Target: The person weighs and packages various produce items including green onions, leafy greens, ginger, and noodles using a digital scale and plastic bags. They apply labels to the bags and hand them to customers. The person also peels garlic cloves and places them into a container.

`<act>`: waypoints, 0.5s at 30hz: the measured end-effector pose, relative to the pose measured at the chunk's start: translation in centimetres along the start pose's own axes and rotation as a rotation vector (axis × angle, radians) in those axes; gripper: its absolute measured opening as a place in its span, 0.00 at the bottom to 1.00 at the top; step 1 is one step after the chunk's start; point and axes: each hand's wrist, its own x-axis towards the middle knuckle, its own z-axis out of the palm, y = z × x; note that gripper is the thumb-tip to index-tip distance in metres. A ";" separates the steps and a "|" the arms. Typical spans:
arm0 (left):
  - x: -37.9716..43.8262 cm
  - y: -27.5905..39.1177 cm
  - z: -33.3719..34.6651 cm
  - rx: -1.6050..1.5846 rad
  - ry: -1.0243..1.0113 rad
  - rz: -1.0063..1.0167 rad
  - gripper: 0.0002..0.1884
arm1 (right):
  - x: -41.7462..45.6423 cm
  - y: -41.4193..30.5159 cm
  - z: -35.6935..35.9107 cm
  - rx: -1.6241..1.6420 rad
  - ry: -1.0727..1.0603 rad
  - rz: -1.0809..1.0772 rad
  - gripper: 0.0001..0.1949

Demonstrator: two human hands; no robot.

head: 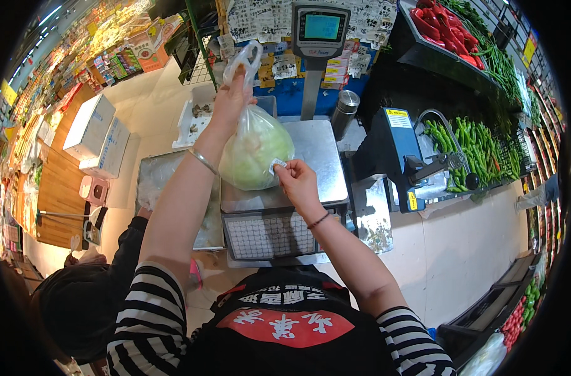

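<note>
My left hand (234, 98) grips the gathered neck of a clear plastic bag (251, 120), whose handle loops stick up above my fingers. Inside the bag is a round, pale green vegetable (252, 157), perhaps a cabbage. Between thumb and forefinger, my right hand (298, 181) pinches a small white printed label (277, 164) against the bag's lower right side; whether it is stuck on cannot be seen. Under the bag lies the steel platform of a weighing scale (316, 155), with a keypad (269, 237) in front and a lit display (321, 28) on a post behind.
Right of the scale stand a steel thermos (345, 113) and a blue bag-sealing device (393, 155), near green chili peppers (473, 145). Red peppers (443, 30) fill a raised bin. A person in dark clothing (83, 301) is close on my left. White boxes (90, 127) sit beyond.
</note>
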 end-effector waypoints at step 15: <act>-3.4 2.3 3.1 -0.117 0.057 -0.027 0.22 | -3.1 -0.3 -2.7 0.185 0.075 0.141 0.14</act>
